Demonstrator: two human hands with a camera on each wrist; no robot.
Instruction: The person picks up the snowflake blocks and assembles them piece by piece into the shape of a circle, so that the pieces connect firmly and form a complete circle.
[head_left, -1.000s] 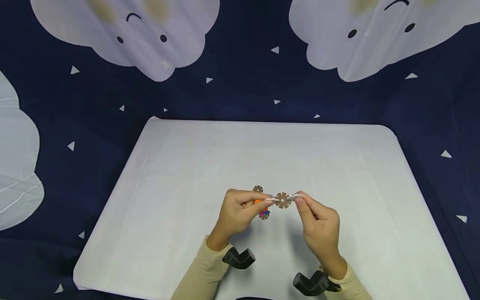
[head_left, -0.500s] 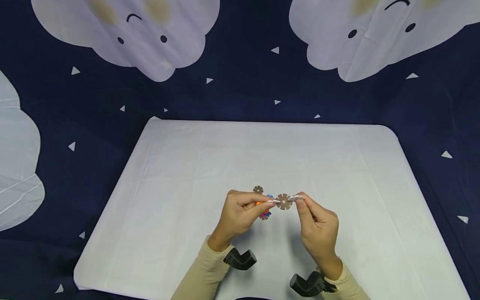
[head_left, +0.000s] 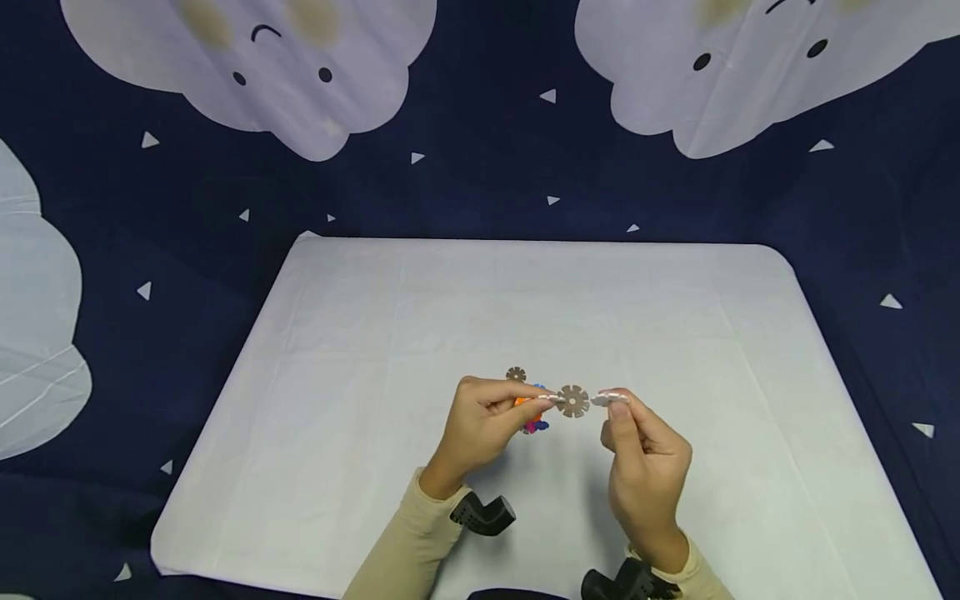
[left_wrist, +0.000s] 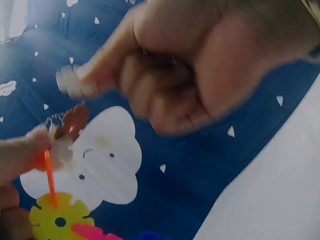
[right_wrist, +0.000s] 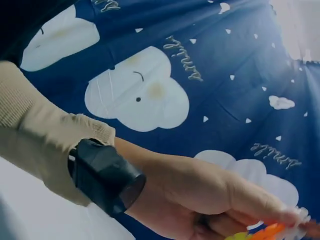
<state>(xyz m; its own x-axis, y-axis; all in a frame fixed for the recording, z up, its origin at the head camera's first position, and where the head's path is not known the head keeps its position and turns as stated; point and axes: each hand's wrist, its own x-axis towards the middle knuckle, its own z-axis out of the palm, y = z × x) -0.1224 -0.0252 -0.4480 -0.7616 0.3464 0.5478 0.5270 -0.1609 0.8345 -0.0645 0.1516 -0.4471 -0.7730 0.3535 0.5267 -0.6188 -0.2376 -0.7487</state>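
My left hand (head_left: 474, 427) pinches a whitish interlocking disc at the edge of a toy made of notched plastic discs. A brown disc (head_left: 573, 402) sticks out from it toward the right, face on to the head camera. Behind the fingers show an orange disc (head_left: 528, 409) and another brown disc (head_left: 515, 374). The left wrist view shows the toy's yellow disc (left_wrist: 42, 220), pink disc (left_wrist: 95, 232) and blue disc (left_wrist: 150, 236). Between thumb and index finger, my right hand (head_left: 649, 467) holds a separate whitish disc (head_left: 609, 400), edge on, a small gap from the brown one.
Both hands are above a white-covered table (head_left: 420, 317). A dark blue cloth (head_left: 480, 183) with printed clouds hangs behind it. Black wrist cameras are strapped on, the left camera (head_left: 483, 515) and the right camera (head_left: 626, 582).
My right hand has moved to the right with its whitish disc. That disc met the brown disc's edge before and is now apart from it. The left hand has shifted slightly right.
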